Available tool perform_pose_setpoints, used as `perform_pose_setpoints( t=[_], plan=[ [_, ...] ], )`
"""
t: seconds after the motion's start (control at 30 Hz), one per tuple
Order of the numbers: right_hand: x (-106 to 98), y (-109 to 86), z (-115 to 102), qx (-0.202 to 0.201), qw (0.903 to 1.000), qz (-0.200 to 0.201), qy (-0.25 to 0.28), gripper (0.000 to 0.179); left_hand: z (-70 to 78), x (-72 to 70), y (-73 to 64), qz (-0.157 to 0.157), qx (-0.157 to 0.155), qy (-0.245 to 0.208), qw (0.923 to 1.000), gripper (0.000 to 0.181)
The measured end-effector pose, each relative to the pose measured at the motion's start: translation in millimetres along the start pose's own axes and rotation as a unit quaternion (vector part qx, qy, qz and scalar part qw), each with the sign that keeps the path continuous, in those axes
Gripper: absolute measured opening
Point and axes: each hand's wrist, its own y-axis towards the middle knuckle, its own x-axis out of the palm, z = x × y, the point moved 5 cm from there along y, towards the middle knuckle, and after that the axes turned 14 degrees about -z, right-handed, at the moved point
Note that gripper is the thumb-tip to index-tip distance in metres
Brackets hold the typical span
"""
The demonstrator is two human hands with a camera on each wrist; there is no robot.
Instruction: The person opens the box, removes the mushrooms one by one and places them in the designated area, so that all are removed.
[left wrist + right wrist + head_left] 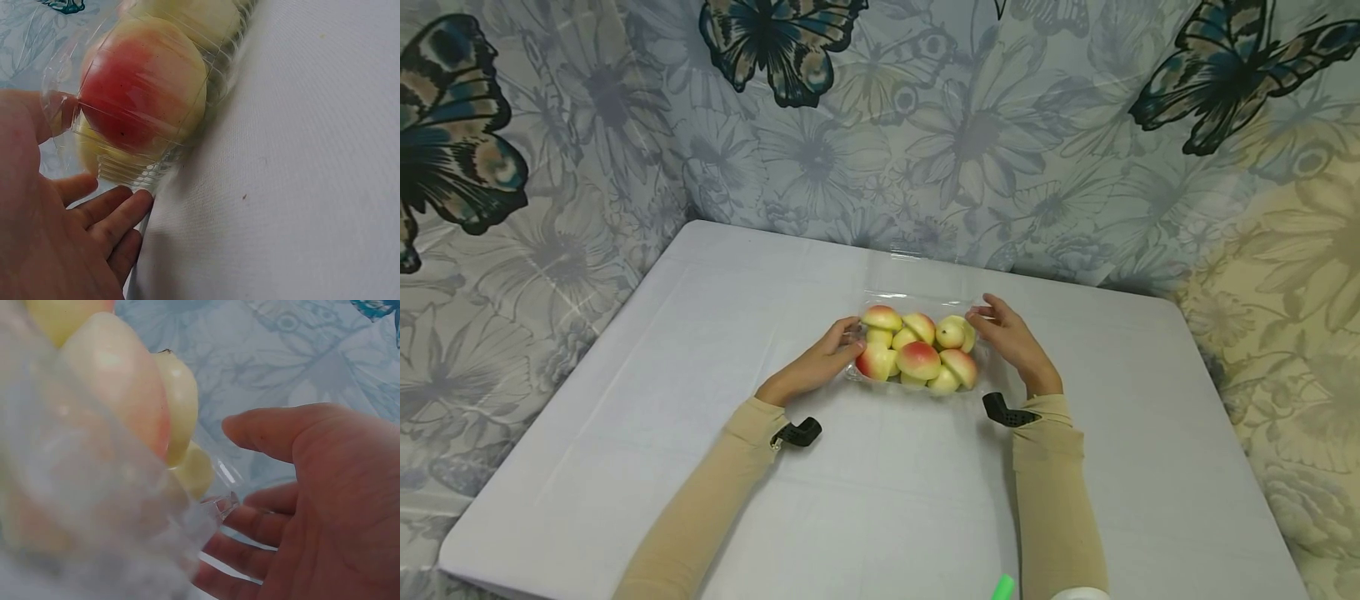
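Note:
A clear plastic fruit box point(913, 389) stands on the table, filled with several smooth, flattish yellow-and-red fruits point(918, 360) that resemble flat peaches or nectarines. My left hand point(816, 364) holds the box's left end. In the left wrist view its thumb lies against the upper wall beside a red-blushed fruit point(140, 84), while the fingers point(122, 219) meet the lower edge. At the opposite end is my right hand point(1013, 340). The right wrist view shows its fingers point(250, 525) touching the plastic edge, with the thumb point(269, 430) raised apart from it.
The table point(880, 492) has a white cover. Behind the box a transparent plastic sheet or lid point(917, 271) lies toward the table's back edge. A bright green object point(1003, 587) shows at the bottom edge. Butterfly-and-flower fabric point(820, 158) hangs behind.

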Motion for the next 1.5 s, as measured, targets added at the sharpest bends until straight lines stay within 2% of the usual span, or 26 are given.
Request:
perform_pose_setpoints(
  t=[0.23, 0.57, 0.67, 0.83, 0.97, 1.2, 1.5],
  plan=[
    [1.5, 2.6, 10.7, 0.020, 0.9996, -0.005, -0.021, 0.089, -0.5, 1.3, -3.6, 0.002, -0.004, 0.001, 1.0000, 0.061],
    [0.2, 0.1, 8.1, 0.021, 0.9985, 0.005, -0.050, 0.081, -2.5, 0.6, -6.4, -0.005, -0.006, -0.001, 1.0000, 0.063],
    [-6.9, -3.1, 2.6, 0.011, 0.9980, 0.031, -0.053, 0.081, 0.7, -3.0, -4.5, 0.000, -0.005, 0.001, 1.0000, 0.063],
    [-18.0, -17.1, -9.0, -0.035, 0.9938, 0.095, -0.046, 0.072, 2.6, -5.8, 1.0, 0.004, -0.005, -0.005, 1.0000, 0.061],
    [-16.9, -29.6, -18.1, -0.061, 0.9909, 0.111, -0.047, 0.064, -0.5, -1.9, 2.0, -0.004, -0.015, -0.014, 0.9998, 0.059],
    [-8.4, -33.7, -51.3, -0.104, 0.9855, 0.086, -0.103, 0.058, -5.2, -4.1, 0.3, 0.012, -0.014, -0.020, 0.9996, 0.056],
    [12.6, -40.3, -84.5, -0.128, 0.9806, 0.041, -0.142, 0.051, -7.9, -8.9, -0.8, 0.020, -0.007, -0.037, 0.9991, 0.055]
  ],
)
